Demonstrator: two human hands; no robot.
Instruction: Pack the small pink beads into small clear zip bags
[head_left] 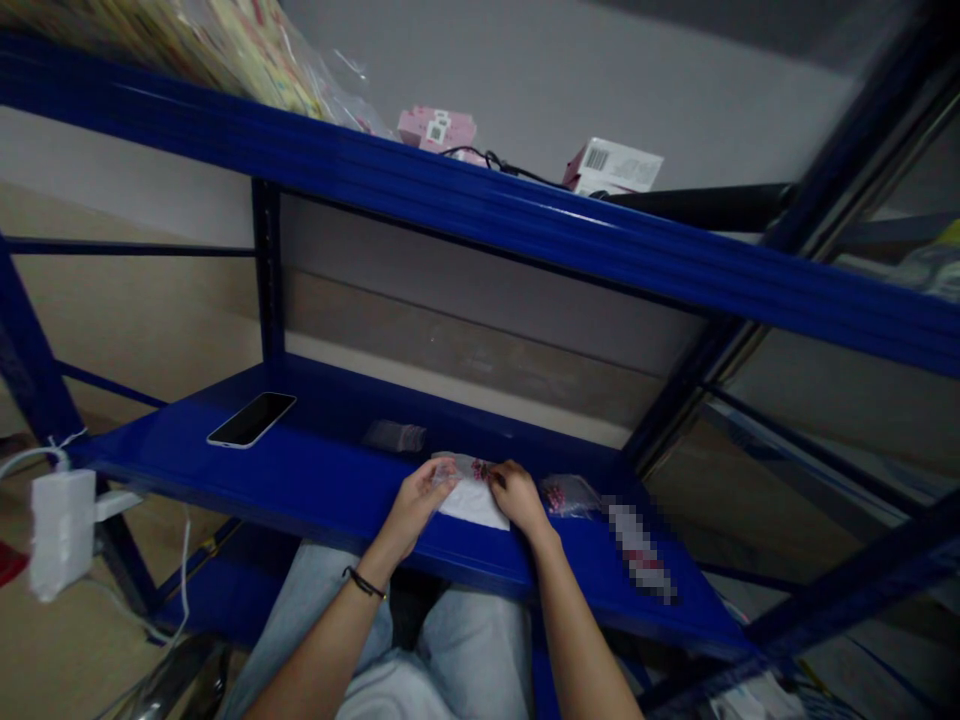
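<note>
My left hand (414, 500) holds the left side of a small clear plastic bag (450, 468), its thumb and fingers closed at the edge. Small dark red pieces (478, 468), too small to name, show at the bag's right part. My right hand (519, 492) is beside these pieces with its fingers bent together; what they pinch is hidden. Under both hands lies a white sheet (474, 503) on the blue shelf. Right of my right hand lies another clear bag (576, 496) with similar red pieces in it.
Flat clear bags (396, 436) lie behind my left hand. A phone (253, 419) rests at the left of the blue shelf (315, 490). A pixelated item (639, 550) is at the right. Overhead, a blue beam (480, 200) crosses in front, with pink boxes (438, 130) above.
</note>
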